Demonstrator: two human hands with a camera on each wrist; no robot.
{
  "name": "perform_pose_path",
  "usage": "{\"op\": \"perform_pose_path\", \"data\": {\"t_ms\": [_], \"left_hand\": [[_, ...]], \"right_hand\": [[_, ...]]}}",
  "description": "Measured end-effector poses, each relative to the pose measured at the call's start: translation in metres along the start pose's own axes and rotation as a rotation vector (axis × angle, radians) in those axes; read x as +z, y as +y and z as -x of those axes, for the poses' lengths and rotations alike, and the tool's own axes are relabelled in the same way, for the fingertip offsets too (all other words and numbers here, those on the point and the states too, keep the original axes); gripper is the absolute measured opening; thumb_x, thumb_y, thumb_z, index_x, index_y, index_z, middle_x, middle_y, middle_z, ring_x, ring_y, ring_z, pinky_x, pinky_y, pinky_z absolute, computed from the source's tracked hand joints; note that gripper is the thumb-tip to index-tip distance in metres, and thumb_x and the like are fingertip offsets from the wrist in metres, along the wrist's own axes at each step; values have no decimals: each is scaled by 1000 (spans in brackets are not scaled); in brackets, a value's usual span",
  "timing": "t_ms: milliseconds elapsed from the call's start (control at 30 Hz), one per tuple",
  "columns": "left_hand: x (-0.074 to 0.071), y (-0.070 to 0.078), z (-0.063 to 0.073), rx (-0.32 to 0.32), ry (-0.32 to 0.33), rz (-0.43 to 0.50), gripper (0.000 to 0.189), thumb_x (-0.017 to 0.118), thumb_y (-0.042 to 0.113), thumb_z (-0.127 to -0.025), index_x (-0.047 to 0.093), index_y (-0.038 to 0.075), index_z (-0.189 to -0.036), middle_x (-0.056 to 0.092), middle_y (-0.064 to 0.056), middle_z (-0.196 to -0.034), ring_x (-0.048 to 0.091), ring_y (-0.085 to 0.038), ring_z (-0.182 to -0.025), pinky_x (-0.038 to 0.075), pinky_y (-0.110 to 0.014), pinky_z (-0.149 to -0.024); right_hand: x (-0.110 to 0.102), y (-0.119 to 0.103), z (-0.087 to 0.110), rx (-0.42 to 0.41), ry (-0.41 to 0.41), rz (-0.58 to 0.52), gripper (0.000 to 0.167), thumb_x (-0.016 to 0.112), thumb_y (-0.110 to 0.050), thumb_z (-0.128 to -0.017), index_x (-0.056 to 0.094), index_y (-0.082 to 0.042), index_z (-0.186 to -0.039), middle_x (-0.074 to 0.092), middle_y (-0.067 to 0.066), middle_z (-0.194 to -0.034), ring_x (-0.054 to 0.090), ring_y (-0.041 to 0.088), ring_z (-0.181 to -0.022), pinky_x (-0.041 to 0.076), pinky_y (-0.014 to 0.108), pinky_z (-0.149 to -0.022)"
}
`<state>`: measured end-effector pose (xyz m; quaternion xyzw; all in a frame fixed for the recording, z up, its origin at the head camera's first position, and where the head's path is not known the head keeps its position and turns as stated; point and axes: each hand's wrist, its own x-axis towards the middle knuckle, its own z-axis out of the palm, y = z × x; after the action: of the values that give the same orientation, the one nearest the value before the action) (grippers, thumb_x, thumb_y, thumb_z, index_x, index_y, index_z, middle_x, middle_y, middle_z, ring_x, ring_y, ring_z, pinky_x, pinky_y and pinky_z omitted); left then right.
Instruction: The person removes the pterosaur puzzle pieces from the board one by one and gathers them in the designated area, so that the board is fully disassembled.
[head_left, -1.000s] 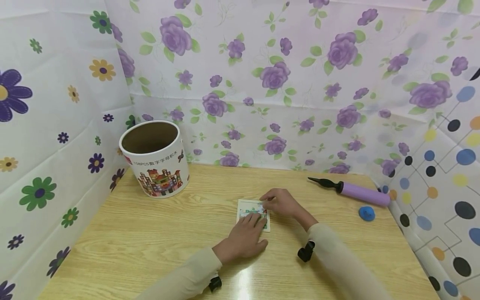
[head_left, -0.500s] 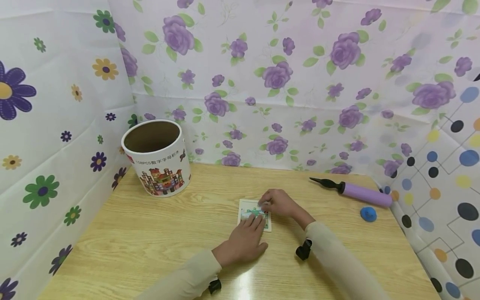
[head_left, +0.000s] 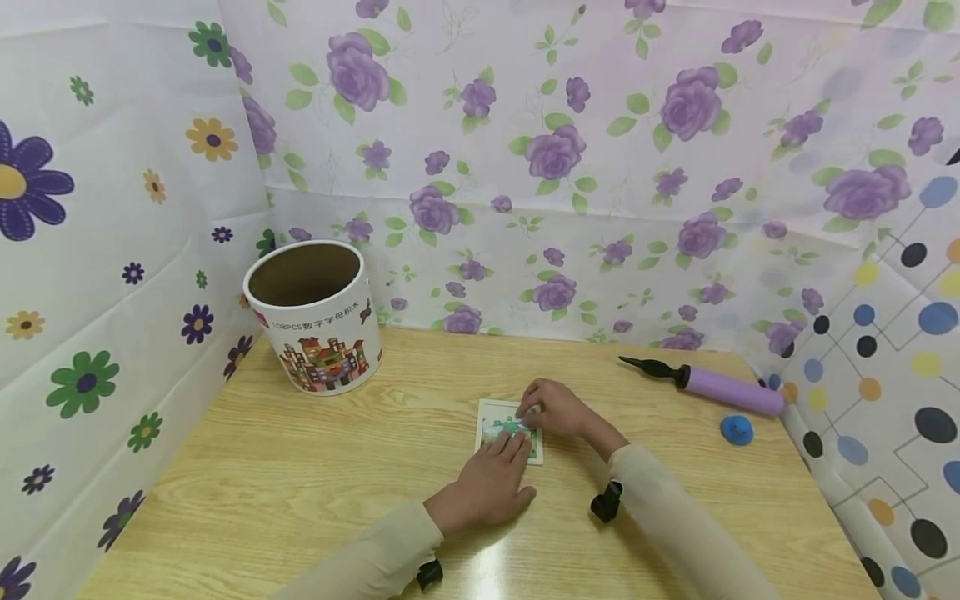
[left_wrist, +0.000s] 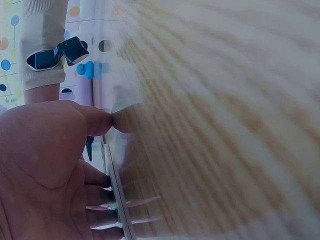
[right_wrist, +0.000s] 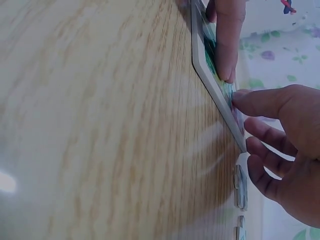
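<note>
A small square jigsaw puzzle [head_left: 491,408] with a pale frame and a green and blue picture lies flat on the wooden table. My left hand [head_left: 491,483] rests its straight fingers over the lower part of the picture, thumb spread out to the side. At the puzzle's upper right, my right hand [head_left: 558,408] has its fingers curled and seems to pinch a pale puzzle piece; fingertips mostly hide it. In the right wrist view the thumb [right_wrist: 265,102] touches the picture close to the rim. The left wrist view shows the left palm [left_wrist: 45,150] beside the board's edge.
Loose flat pieces [right_wrist: 241,187] lie beyond the board in the right wrist view. A white printed bucket [head_left: 330,333] stands at the back left. To the right are a purple hand pump [head_left: 727,390] and a small blue object [head_left: 737,429]. Patterned cloth encloses the table [head_left: 300,467].
The right fingertips have shifted slightly left and down over the puzzle's upper right part. The left hand stays in place on the picture. The whole view has shifted a little.
</note>
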<state>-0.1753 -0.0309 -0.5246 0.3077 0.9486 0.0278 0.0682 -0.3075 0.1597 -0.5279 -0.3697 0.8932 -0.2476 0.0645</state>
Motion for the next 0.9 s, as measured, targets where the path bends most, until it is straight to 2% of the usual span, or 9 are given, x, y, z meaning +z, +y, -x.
{"op": "perform_pose_path", "data": {"t_ms": [300, 433, 533, 700, 900], "left_hand": [[2, -1, 0, 5, 2, 9, 72, 42, 50, -107, 31, 4, -161, 27, -13, -167, 26, -30, -154, 31, -44, -121], [2, -1, 0, 2, -7, 14, 72, 43, 50, -107, 30, 5, -161, 27, -13, -167, 26, -30, -154, 31, -44, -121], [1, 0, 0, -3, -12, 16, 71, 43, 51, -107, 30, 6, -161, 27, -12, -167, 26, -30, -154, 31, -44, -121], [-2, 1, 1, -4, -13, 15, 71, 43, 50, -107, 31, 6, -161, 28, -13, -167, 27, -30, -154, 32, -44, -120], [0, 0, 1, 0, -3, 10, 71, 42, 50, -107, 30, 5, -161, 28, -13, -167, 27, -31, -154, 32, -43, -120]], "right_hand": [[2, -2, 2, 28, 73, -1, 13, 73, -9, -94, 82, -19, -94, 71, -3, -101, 63, 14, -91, 54, 32, -77], [-3, -7, 6, 51, 116, -70, 15, 72, -2, -93, 82, -14, -94, 74, 0, -98, 69, 17, -93, 58, 35, -81], [-8, -10, 8, 94, 126, -129, 15, 71, 0, -93, 80, -11, -98, 75, 2, -100, 70, 18, -92, 59, 36, -81], [-15, -9, 13, 169, 109, -152, 18, 72, -6, -95, 77, -12, -111, 74, 1, -104, 69, 14, -91, 58, 33, -79], [-29, 0, 27, 160, 132, -174, 19, 72, -12, -96, 77, -9, -114, 75, 2, -102, 71, 13, -84, 59, 34, -73]]}}
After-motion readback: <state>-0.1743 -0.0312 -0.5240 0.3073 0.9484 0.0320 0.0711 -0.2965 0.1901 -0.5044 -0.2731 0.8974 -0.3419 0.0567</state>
